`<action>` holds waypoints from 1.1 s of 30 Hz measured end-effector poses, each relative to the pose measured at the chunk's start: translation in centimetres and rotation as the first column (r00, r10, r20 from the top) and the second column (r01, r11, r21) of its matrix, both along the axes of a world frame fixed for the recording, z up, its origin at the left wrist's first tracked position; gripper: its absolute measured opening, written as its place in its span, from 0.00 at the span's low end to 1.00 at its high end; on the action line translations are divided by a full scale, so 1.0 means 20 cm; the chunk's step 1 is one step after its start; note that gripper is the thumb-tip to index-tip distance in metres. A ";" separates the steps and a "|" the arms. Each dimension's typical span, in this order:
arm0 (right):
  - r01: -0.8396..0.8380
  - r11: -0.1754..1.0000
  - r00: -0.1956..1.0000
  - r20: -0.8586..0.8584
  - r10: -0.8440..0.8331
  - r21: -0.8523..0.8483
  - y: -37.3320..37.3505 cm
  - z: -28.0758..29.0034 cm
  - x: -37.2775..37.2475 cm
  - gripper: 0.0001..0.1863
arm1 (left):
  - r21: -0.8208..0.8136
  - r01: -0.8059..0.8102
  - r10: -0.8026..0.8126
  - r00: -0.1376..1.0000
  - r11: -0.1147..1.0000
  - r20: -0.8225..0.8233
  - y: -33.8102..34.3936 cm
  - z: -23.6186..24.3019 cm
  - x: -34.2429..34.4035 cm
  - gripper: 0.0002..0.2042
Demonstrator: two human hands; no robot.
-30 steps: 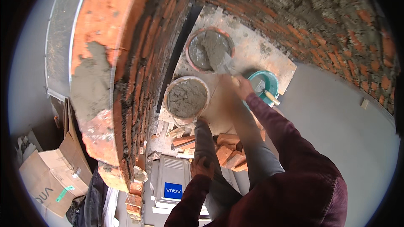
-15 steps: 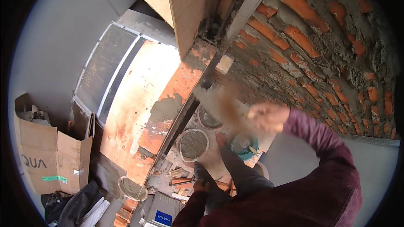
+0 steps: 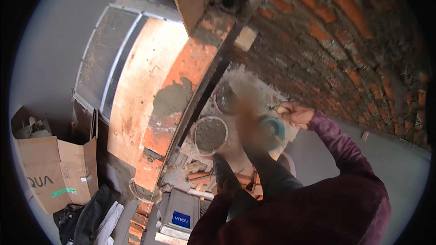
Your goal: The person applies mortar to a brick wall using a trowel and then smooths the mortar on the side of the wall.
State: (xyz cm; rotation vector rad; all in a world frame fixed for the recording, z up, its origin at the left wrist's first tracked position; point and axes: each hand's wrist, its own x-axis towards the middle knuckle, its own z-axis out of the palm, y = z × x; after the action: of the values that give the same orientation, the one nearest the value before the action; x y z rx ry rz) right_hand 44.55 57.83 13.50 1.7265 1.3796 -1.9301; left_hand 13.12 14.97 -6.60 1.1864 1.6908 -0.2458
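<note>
My right hand [image 3: 297, 115] is out in front of the rough brick wall [image 3: 349, 68], its fingers closed around what looks like the handle of a trowel [image 3: 275, 108]. The blade is too blurred to make out. Under it stands a teal bucket [image 3: 282, 129], partly hidden by a brown smear. A round tub of grey mortar [image 3: 210, 135] sits in front of my legs, and a second tub [image 3: 224, 100] stands beyond it. My left hand [image 3: 224, 187] is low by my left leg, dark and blurred; its fingers cannot be made out.
To the left runs a brick ledge [image 3: 184, 77] with a mortar patch, beside a plywood sheet [image 3: 131, 95]. Broken bricks and wood scraps [image 3: 200, 172] lie near my feet. A grey case [image 3: 179, 206], another mortar tub [image 3: 144, 193] and a cardboard box [image 3: 56, 168] are at lower left.
My right hand has come slightly down and right, away from the wall's near end. The view has shifted, so the ledge and wall sit higher. My left hand stays low by my leg.
</note>
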 end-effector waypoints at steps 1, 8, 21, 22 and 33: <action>-0.096 0.992 0.991 0.105 0.086 0.088 -0.08 -0.24 0.02 0.16 | -0.070 -0.017 0.017 1.000 0.997 -0.011 0.02 -0.04 0.00 0.38; -0.543 0.833 0.646 0.685 0.336 0.103 -0.22 -1.65 -0.13 0.15 | -0.167 -0.048 0.027 0.992 0.985 -0.125 0.20 -0.11 -0.06 0.29; 0.405 0.856 0.860 0.185 -0.476 0.320 -0.66 -2.52 -0.46 0.23 | -0.166 -0.032 0.010 0.991 0.986 -0.133 0.15 -0.09 -0.11 0.25; 0.463 0.833 0.838 0.158 -0.523 0.301 -0.69 -2.49 -0.44 0.23 | -0.162 -0.015 -0.005 0.993 0.987 -0.121 0.16 -0.09 -0.11 0.25; 0.435 0.735 0.857 0.013 -0.516 0.520 -0.78 -1.92 -0.25 0.12 | -0.063 0.086 -0.090 0.994 0.994 -0.065 0.21 -0.11 -0.15 0.25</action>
State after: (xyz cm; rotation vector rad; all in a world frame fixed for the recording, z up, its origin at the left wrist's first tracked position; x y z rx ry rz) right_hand 39.48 42.18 -24.92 2.6513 1.5927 -1.6722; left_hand 10.07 19.12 -8.76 1.2213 1.6800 -0.3930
